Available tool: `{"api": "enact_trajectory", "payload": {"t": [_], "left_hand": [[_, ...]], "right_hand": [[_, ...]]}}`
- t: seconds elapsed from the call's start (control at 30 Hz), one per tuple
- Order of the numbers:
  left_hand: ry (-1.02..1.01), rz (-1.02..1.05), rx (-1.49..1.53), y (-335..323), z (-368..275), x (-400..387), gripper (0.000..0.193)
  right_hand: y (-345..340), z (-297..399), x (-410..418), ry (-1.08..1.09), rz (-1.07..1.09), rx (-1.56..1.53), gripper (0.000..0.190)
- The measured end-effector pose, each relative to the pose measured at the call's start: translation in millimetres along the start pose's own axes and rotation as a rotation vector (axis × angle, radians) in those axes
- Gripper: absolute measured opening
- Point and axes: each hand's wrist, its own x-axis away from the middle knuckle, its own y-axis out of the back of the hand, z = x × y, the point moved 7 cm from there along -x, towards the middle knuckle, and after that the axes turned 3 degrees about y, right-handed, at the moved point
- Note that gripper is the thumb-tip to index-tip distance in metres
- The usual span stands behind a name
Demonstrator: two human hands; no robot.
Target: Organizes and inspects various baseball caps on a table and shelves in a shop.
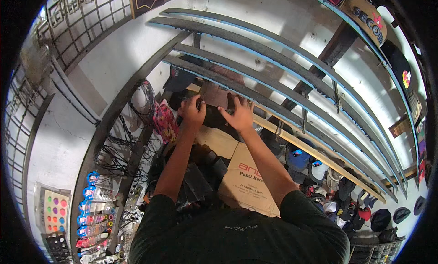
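Observation:
Both arms reach forward over a cardboard carton [253,178]. My left hand [193,110] is at the left side of a dark item [216,116], its thumb and fingers apart. At the item's right side, my right hand [239,114] has its thumb spread towards the left one. What the item is, and whether either hand grips it, cannot be told. Just beyond the hands a brownish-pink cap [219,92] lies under the lowest slat, with a dark cap [178,78] to its left. A pink patterned bundle [165,122] hangs left of my left hand.
Long dark slats with blue edges [239,75] cross in front of a white wall, above a pale wooden batten [308,145]. Many caps [297,157] hang at the right. Coiled black cords [142,96] and packaged small goods [90,209] line the left. Black boxes [196,181] lie below.

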Motion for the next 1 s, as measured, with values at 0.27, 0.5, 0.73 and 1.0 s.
{"api": "enact_trajectory", "payload": {"t": [0.27, 0.5, 0.73, 1.0], "left_hand": [[0.063, 0.046, -0.057, 6, -4, -8, 0.036], [0.063, 0.063, 0.001, 2, -7, -7, 0.034], [0.004, 0.037, 0.086, -4, 3, -9, 0.036], [-0.016, 0.038, 0.069, 34, -27, 30, 0.042]], "right_hand": [[-4, 1, -5, -0.071, 0.058, -0.019, 0.085], [-8, -4, -2, -0.076, 0.050, 0.004, 0.090], [-4, -8, -4, -0.044, 0.061, -0.029, 0.093], [50, -19, 65, 0.116, -0.084, -0.165, 0.068]]}}
